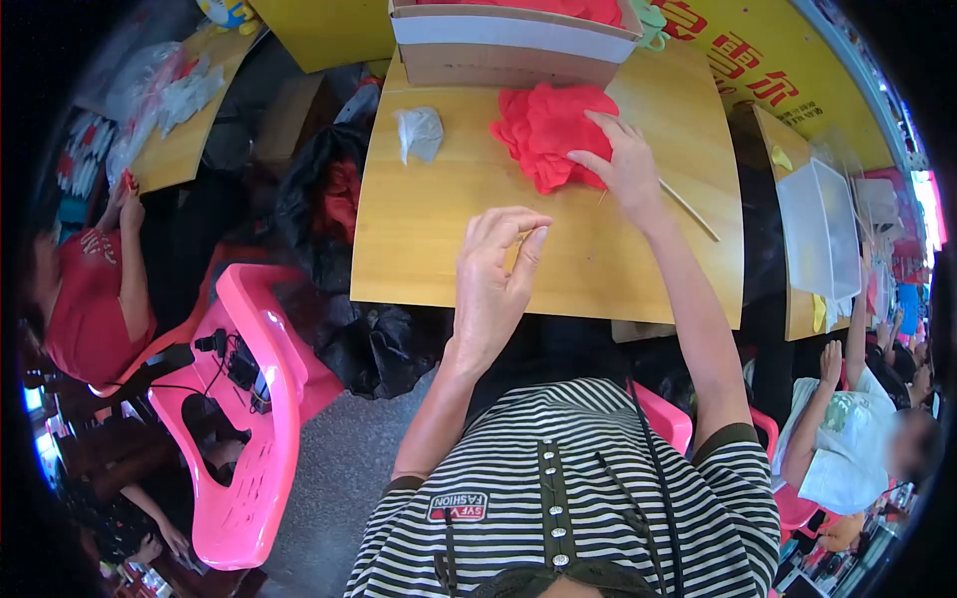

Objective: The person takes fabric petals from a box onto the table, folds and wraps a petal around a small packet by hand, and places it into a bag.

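Note:
A pile of red petal-shaped pieces (pixel 546 130), thin like cloth or paper, lies on the wooden table. My right hand (pixel 626 167) rests at the pile's right edge, thumb and fingers spread apart over the pieces. A thin pale stick (pixel 690 211) lies on the table beside my right wrist. Nearer to me, my left hand (pixel 496 274) is raised over the table's front part, thumb and index fingertips brought together in a pinch. Whatever may be between those fingertips is too small to make out. A small clear plastic bag with greyish contents (pixel 420 134) lies left of the pile.
At the table's (pixel 419 249) far end stands a cardboard box (pixel 513 50) holding more red pieces. A black bag (pixel 324 189) with red material is left of the table. A pink chair (pixel 254 419) stands at the lower left. Other people sit on both sides.

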Demonstrator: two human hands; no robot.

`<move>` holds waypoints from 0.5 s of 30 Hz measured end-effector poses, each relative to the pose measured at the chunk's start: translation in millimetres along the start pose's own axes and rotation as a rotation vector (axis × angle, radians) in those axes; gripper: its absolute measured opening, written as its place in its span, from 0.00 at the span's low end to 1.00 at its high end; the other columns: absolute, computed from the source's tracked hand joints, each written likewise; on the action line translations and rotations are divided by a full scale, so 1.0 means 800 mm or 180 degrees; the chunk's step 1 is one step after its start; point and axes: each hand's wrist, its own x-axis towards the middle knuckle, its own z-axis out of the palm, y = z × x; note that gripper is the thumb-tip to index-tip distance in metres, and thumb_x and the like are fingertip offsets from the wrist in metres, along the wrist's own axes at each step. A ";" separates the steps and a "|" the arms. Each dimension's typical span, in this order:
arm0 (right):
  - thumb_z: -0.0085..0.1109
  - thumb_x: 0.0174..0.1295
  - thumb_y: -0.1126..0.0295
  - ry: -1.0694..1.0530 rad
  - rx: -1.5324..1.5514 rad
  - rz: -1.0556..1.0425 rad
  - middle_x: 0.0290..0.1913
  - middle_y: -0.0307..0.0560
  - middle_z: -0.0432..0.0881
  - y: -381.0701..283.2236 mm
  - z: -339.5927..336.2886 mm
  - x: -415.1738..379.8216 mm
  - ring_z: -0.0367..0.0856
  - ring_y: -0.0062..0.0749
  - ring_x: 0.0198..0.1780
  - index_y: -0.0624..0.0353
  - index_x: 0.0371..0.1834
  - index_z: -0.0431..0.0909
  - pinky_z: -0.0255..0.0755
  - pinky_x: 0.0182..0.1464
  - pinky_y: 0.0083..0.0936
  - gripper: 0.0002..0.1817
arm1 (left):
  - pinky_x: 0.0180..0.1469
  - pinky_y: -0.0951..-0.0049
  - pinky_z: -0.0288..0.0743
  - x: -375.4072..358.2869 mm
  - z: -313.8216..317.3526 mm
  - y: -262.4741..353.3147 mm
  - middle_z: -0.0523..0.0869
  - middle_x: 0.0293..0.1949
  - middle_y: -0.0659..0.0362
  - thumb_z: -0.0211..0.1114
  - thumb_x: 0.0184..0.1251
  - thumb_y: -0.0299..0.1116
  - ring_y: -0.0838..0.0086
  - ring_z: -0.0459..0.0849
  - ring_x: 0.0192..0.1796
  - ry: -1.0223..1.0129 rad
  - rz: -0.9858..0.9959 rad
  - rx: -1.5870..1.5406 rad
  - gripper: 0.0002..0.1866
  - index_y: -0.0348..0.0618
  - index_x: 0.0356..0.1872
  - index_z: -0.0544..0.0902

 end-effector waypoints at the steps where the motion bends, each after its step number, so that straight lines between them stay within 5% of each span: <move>1: 0.71 0.53 0.62 -0.0025 0.0072 0.0021 0.55 0.53 0.80 0.008 0.002 0.003 0.76 0.47 0.57 0.59 0.58 0.77 0.71 0.58 0.41 0.29 | 0.53 0.65 0.72 0.000 0.001 0.003 0.84 0.42 0.52 0.65 0.65 0.25 0.59 0.79 0.49 0.0008 0.0066 0.0077 0.06 0.37 0.41 0.83; 7: 0.71 0.52 0.65 -0.0239 0.0058 0.0057 0.46 0.51 0.83 0.010 0.010 0.020 0.79 0.50 0.48 0.59 0.51 0.80 0.73 0.52 0.41 0.22 | 0.52 0.68 0.73 -0.008 0.018 0.017 0.84 0.41 0.53 0.64 0.65 0.24 0.61 0.81 0.46 0.0191 0.0152 0.0227 0.06 0.36 0.41 0.84; 10: 0.72 0.52 0.65 -0.0289 0.0816 0.0214 0.34 0.47 0.82 0.012 0.002 0.020 0.80 0.40 0.37 0.60 0.41 0.82 0.74 0.42 0.33 0.16 | 0.49 0.70 0.74 -0.023 0.029 0.021 0.84 0.39 0.52 0.64 0.65 0.23 0.64 0.82 0.43 0.0320 -0.0018 -0.0005 0.06 0.35 0.42 0.84; 15: 0.70 0.59 0.64 -0.0440 0.2617 0.1289 0.25 0.33 0.74 -0.014 -0.041 -0.008 0.69 0.17 0.30 0.61 0.32 0.80 0.65 0.34 0.20 0.11 | 0.49 0.74 0.74 -0.045 0.032 0.022 0.85 0.38 0.55 0.63 0.69 0.26 0.73 0.83 0.41 0.0466 -0.0442 -0.0483 0.06 0.34 0.42 0.84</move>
